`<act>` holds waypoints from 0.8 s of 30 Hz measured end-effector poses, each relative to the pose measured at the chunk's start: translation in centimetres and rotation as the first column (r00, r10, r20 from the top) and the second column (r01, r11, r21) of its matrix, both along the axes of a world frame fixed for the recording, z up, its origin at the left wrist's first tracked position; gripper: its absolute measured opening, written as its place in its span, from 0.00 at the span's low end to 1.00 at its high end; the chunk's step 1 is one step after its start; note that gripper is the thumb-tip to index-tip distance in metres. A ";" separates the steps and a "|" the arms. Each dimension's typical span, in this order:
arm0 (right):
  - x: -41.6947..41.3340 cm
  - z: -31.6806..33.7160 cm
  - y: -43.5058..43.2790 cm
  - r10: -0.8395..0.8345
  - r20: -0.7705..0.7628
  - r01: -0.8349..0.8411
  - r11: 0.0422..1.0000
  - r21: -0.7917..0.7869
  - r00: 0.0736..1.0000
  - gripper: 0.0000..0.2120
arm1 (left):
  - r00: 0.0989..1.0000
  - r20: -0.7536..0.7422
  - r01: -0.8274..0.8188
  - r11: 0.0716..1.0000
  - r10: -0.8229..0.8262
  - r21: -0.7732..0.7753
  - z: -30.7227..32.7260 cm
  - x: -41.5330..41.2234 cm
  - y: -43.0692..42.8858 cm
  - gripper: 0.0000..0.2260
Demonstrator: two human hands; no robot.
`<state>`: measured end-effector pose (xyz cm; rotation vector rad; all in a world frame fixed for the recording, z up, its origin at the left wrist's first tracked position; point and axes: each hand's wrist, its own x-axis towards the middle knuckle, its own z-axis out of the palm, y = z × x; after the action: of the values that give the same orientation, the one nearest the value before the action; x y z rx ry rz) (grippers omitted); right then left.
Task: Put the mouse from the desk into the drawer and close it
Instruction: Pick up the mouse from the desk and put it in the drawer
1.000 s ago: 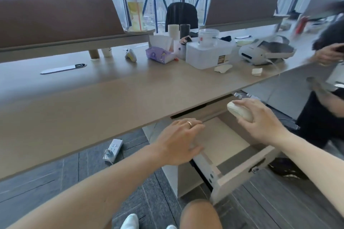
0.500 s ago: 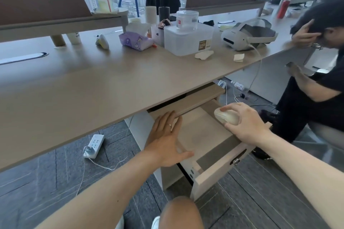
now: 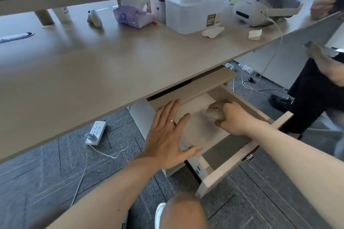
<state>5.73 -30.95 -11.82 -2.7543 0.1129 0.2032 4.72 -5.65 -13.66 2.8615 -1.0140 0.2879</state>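
Nearest the camera, a bare knee (image 3: 183,210) pokes up at the bottom edge. Just beyond, the drawer (image 3: 240,161) stands pulled out under the bench (image 3: 93,72). The left hand (image 3: 168,138) lies flat, fingers spread, holding nothing, over the drawer's left side. The right hand (image 3: 234,118) reaches inside the drawer, fingers curled tight around the pale mouse (image 3: 215,113), low over the drawer bottom; whether it touches down I cannot tell. On the floor to the left lies a white power strip (image 3: 95,133). Farther back on the bench sit a purple tissue pack (image 3: 132,16), a white plastic box (image 3: 193,14) and a white headset (image 3: 260,10).
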 end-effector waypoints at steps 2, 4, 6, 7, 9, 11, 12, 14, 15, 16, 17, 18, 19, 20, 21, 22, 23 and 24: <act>1.0 -1.1 0.0 0.011 -0.050 -0.011 1.000 -0.001 0.999 0.29 | 1.000 0.021 0.011 1.000 -0.011 -0.017 -0.3 0.1 0.0 0.43; 1.8 -2.0 0.0 0.031 -0.068 -0.031 1.000 0.004 0.997 0.29 | 0.999 0.041 0.023 0.999 -0.021 -0.045 -0.6 0.3 0.0 0.40; 2.6 -3.0 0.0 0.050 -0.069 -0.049 0.999 0.003 0.996 0.29 | 0.998 0.055 0.035 0.997 -0.031 -0.066 -0.9 0.6 0.0 0.38; 2.9 -3.4 0.0 0.053 -0.075 -0.053 0.999 -0.006 0.996 0.29 | 0.998 0.059 0.038 0.997 -0.034 -0.070 -1.1 0.7 0.0 0.37; 3.2 -4.1 0.0 0.058 -0.088 -0.060 0.998 -0.021 0.994 0.29 | 0.998 0.063 0.034 0.997 -0.030 -0.065 -1.4 0.9 0.0 0.36; 3.5 -4.6 0.0 0.071 -0.102 -0.075 0.997 -0.033 0.992 0.29 | 0.998 0.062 0.028 0.998 -0.024 -0.062 -1.4 0.9 0.0 0.36; 3.6 -4.8 0.0 0.070 -0.110 -0.074 0.996 -0.040 0.992 0.28 | 0.998 0.061 0.025 0.998 -0.021 -0.061 -1.5 1.0 -0.1 0.36; 3.8 -5.2 0.0 0.052 -0.122 -0.059 0.997 -0.047 0.991 0.28 | 0.998 0.062 0.022 0.998 -0.019 -0.055 -1.5 1.0 -0.1 0.36; 3.9 -5.4 0.1 0.047 -0.125 -0.053 0.997 -0.051 0.991 0.28 | 0.998 0.062 0.024 0.998 -0.021 -0.057 -1.5 1.0 0.0 0.35; 4.0 -5.5 0.2 0.040 -0.138 -0.049 0.997 -0.063 0.990 0.29 | 0.998 0.062 0.027 0.998 -0.023 -0.060 -1.5 1.0 0.0 0.35; 4.0 -5.7 0.3 0.035 -0.156 -0.048 0.996 -0.079 0.987 0.30 | 0.998 0.061 0.028 0.998 -0.024 -0.063 -1.5 1.0 0.0 0.35; 4.1 -5.8 0.5 0.030 -0.175 -0.048 0.994 -0.100 0.984 0.31 | 0.998 0.059 0.028 0.998 -0.024 -0.062 -1.5 1.0 0.0 0.35; 4.1 -5.9 0.6 0.028 -0.188 -0.051 0.992 -0.116 0.982 0.32 | 0.998 0.057 0.026 0.998 -0.023 -0.059 -1.5 1.0 0.0 0.35; 4.1 -6.0 0.7 0.025 -0.194 -0.050 0.990 -0.128 0.981 0.33 | 0.998 0.054 0.025 0.998 -0.022 -0.056 -1.4 1.0 0.0 0.35; 4.1 -6.0 0.8 0.024 -0.192 -0.051 0.989 -0.135 0.981 0.33 | 0.998 0.052 0.024 0.998 -0.021 -0.056 -1.5 1.0 0.0 0.34; 4.0 -5.9 0.9 0.027 -0.186 -0.054 0.988 -0.142 0.982 0.33 | 0.999 0.050 0.025 0.998 -0.022 -0.058 -1.5 1.0 0.0 0.34; 3.9 -5.9 0.9 0.031 -0.180 -0.058 0.987 -0.148 0.983 0.33 | 0.998 0.049 0.027 0.998 -0.024 -0.061 -1.5 1.0 0.1 0.34; 3.9 -5.8 0.9 0.032 -0.178 -0.060 0.986 -0.153 0.984 0.32 | 0.998 0.049 0.028 0.998 -0.025 -0.061 -1.5 1.0 0.1 0.34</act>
<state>9.59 -30.02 -17.67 -2.8935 0.1156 0.4682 5.68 -5.57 -15.16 2.7970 -1.0317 0.3814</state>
